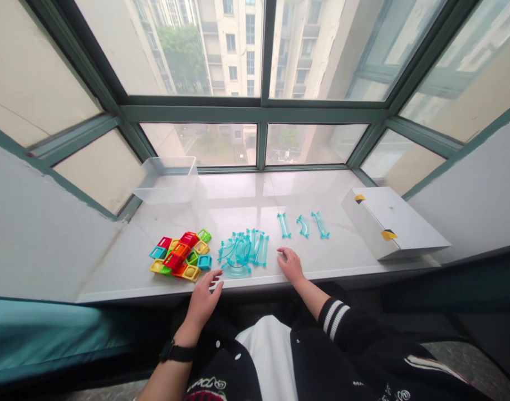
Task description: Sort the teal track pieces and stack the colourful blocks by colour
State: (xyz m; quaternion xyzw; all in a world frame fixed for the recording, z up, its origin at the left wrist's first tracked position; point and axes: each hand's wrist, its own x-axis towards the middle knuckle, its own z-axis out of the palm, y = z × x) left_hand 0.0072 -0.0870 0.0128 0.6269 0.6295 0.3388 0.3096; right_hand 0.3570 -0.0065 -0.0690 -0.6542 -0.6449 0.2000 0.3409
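Note:
My left hand (205, 295) is at the sill's front edge with its fingers apart, holding nothing. Just beyond its fingertips lies a pile of clear turquoise plastic track pieces (242, 249), some straight and some curved. To the left of that pile is a heap of coloured plastic blocks (182, 253) in red, orange, yellow, green and blue. My right hand (290, 265) rests near the front edge, right of the pile, its fingers slightly spread with nothing in them. Ahead of it, a straight piece (284, 225), a curved piece (303, 226) and an S-shaped piece (320, 225) lie apart.
A clear plastic bin (167, 192) stands at the back left against the window frame (238, 113). On the right sits a white box (399, 217) with yellow-and-black tabs. The white sill (255, 192) ends at a front edge close to my body. A teal curtain (50, 340) hangs at lower left.

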